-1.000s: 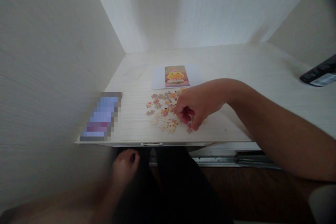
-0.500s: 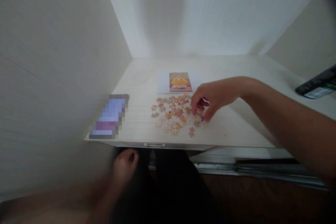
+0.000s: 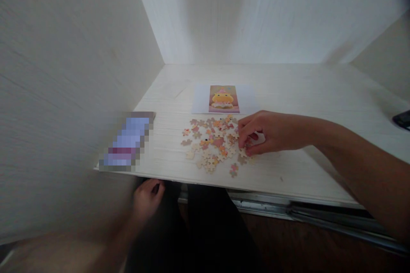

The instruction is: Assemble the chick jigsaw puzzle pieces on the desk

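Note:
Many loose jigsaw puzzle pieces (image 3: 209,143) lie in a pile on the white table. Some show a printed side in yellow, pink and brown, while others show plain pale backs. At the pile's right side is my right hand (image 3: 261,132), thumb and fingers closed in a pinch on a puzzle piece (image 3: 242,152), which is partly hidden by the fingertips. My left hand (image 3: 149,198) rests on my thigh below the table edge, its fingers curled loosely, with nothing visible in them. Behind the pieces lies a picture card (image 3: 224,99) of a yellow figure with a pink hat.
A pale sheet (image 3: 199,99) lies under the picture card. To the left, a blurred-out phone-like device (image 3: 128,138) lies near the table's (image 3: 166,158) corner. Walls enclose the table at left and back. A dark object (image 3: 402,119) stands at the far right edge.
My right hand has lowered onto the pile's right side, and its thumb and fingers have closed on a puzzle piece. The view has shifted slightly. My left hand stays on my thigh.

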The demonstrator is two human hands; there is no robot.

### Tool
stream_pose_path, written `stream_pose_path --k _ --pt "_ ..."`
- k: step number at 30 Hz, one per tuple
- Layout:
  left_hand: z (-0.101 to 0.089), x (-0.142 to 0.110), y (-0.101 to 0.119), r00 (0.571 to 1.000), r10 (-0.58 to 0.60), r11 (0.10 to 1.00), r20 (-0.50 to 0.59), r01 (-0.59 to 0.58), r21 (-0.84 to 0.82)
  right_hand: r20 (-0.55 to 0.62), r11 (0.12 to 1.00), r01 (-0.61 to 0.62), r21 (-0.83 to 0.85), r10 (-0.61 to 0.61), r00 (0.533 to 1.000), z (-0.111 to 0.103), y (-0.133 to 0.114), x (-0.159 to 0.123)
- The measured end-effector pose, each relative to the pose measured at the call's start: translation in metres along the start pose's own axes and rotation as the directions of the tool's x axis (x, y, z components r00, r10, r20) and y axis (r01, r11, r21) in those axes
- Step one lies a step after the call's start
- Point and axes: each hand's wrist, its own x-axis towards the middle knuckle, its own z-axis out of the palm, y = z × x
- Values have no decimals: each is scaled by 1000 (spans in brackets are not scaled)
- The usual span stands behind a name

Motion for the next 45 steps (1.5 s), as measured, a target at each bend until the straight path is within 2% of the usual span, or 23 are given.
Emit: stream_pose_path --k 4,7,11,14,19,24,28,35,38,41,45 --pt "1 -3 -1 1000 -11 1000 12 11 18 20 999 -30 39 29 999 -2 -1 -4" --pt "1 -5 0 999 -27 999 23 26 46 9 994 -95 56 95 995 -10 6 -11" --pt "2 -7 2 998 -41 996 37 38 79 -86 981 -192 -34 189 978 -20 22 -19" --pt "3 -5 5 998 -53 994 38 49 96 -81 970 -226 -91 219 972 -22 30 -21" --pt "2 -4 9 998 -61 993 33 57 107 29 978 -202 -47 203 979 -20 25 -20" --pt "2 -5 9 997 -74 991 35 70 116 -135 987 -134 -89 121 983 -10 16 -10" --pt "2 -5 8 996 -76 990 43 70 119 -130 992 -92 -87 80 988 -3 13 -3" --pt "3 -6 4 996 -78 991 36 74 107 -147 992 -129 -5 127 981 -14 21 -12" --pt "3 -6 3 996 -78 992 35 74 101 -106 987 -160 30 163 981 -19 30 -17" --pt "3 -5 3 996 -76 993 38 72 95 -64 980 -191 60 195 979 -19 37 -18" --pt "3 -6 4 997 -66 994 44 62 86 -75 978 -205 46 208 975 -17 41 -16"
